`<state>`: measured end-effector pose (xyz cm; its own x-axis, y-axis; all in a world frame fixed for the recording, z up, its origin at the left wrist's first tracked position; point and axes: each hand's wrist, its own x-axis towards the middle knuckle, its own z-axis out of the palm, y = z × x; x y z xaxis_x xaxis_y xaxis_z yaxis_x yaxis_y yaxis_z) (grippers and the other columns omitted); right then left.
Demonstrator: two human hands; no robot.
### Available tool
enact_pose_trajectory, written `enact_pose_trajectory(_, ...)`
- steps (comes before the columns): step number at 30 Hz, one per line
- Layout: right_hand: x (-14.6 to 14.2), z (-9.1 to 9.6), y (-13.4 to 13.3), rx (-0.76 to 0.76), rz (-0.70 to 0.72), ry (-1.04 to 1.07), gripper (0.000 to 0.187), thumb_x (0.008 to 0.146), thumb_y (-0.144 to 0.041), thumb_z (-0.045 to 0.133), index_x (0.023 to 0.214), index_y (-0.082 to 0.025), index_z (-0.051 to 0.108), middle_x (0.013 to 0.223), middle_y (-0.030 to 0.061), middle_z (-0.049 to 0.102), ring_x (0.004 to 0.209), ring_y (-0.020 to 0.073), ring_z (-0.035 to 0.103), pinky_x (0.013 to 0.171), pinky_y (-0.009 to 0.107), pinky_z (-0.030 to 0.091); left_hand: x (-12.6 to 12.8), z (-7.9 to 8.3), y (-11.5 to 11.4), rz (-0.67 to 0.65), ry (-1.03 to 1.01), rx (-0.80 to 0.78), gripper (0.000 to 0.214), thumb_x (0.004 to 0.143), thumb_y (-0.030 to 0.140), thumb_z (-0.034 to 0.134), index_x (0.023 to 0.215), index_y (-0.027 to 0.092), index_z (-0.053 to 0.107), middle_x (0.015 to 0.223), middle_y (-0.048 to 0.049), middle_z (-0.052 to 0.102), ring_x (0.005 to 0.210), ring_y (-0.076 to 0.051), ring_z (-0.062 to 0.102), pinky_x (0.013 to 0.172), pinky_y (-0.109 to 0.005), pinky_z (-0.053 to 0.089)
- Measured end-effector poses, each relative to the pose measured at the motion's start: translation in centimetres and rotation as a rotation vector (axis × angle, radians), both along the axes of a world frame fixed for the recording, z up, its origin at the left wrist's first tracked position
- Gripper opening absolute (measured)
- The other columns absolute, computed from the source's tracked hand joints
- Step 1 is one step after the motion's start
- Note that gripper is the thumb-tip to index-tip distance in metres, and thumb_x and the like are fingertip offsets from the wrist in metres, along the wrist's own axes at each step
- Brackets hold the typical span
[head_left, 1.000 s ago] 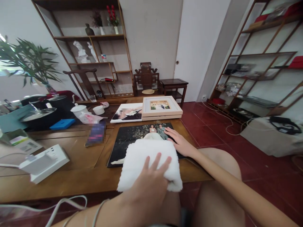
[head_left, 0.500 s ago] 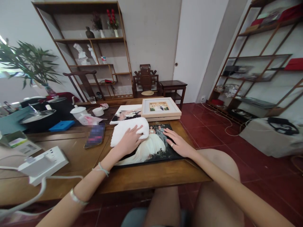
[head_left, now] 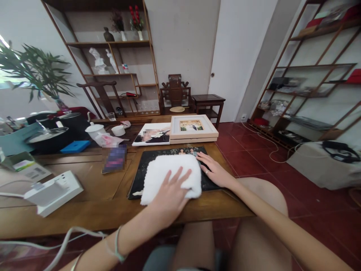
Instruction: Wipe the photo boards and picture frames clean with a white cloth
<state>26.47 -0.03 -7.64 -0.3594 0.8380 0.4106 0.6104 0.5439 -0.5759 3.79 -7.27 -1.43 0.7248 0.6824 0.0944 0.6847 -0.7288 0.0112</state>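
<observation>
A folded white towel (head_left: pixel 166 165) lies over the middle of a dark wedding photo panel (head_left: pixel 138 177). My left hand (head_left: pixel 172 195) is on top of the towel and grips it, fingers spread across the cloth. By the thumb the towel's edge is bunched up; the thumb itself is mostly hidden. Most of the printed couple is covered, with only the heads showing above the towel. My right hand (head_left: pixel 216 171), a ring on one finger, rests with outstretched fingers on the right edge of the panel.
Behind the panel are a light wooden picture frame (head_left: pixel 194 131) and another photo panel (head_left: pixel 150 134). To the left stand a power strip (head_left: pixel 60 192), an open box (head_left: pixel 26 167), a blue object (head_left: pixel 75 146), a white teapot (head_left: pixel 95 130) and a dark pot (head_left: pixel 49 139).
My left hand has slid the towel toward me and to the right, so it now covers the bride's dress. My right hand stays at the panel's right edge.
</observation>
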Motion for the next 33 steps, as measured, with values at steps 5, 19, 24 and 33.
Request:
enact_pose_trajectory(5,-0.2,0.3,-0.1,-0.009,-0.017,0.0,0.041,0.091,-0.034,0.04,0.13,-0.022,0.05,0.142,0.0089,0.042,0.135,0.0238,0.031,0.112,0.051,0.024,-3.9,0.7,6.1,0.102,0.016,-0.016,0.034,0.095,0.029,0.034,0.115,0.023,0.062,0.147,-0.007,0.034,0.138,-0.03,0.02,0.107,-0.055,0.024)
enact_pose_trajectory(19,-0.3,0.5,-0.3,-0.026,-0.014,-0.01,0.042,0.092,-0.034,0.039,0.13,-0.02,0.05,0.143,0.0105,0.042,0.136,0.023,0.03,0.112,0.05,0.023,-5.5,1.8,0.6,0.222,0.155,-0.078,0.033,0.089,0.015,0.038,0.099,0.018,0.069,0.149,-0.0108,0.026,0.136,-0.035,0.021,0.101,-0.057,0.033)
enact_pose_trajectory(24,-0.3,0.3,-0.3,-0.027,-0.015,0.002,0.042,0.092,-0.034,0.039,0.131,-0.021,0.049,0.143,0.0095,0.041,0.136,0.0234,0.03,0.112,0.05,0.022,-4.6,1.7,-3.6,0.142,0.266,-0.028,0.037,0.078,0.005,0.042,0.098,0.019,0.07,0.145,-0.012,0.036,0.131,-0.038,0.032,0.092,-0.059,0.043)
enact_pose_trajectory(33,-0.2,0.3,-0.3,-0.04,-0.009,0.016,0.043,0.092,-0.039,0.039,0.131,-0.024,0.049,0.143,0.0077,0.041,0.136,0.0239,0.029,0.113,0.05,0.021,-5.4,2.2,2.1,0.221,0.243,0.018,0.038,0.081,-0.002,0.038,0.099,0.016,0.066,0.145,-0.0143,0.035,0.132,-0.035,0.031,0.091,-0.054,0.045)
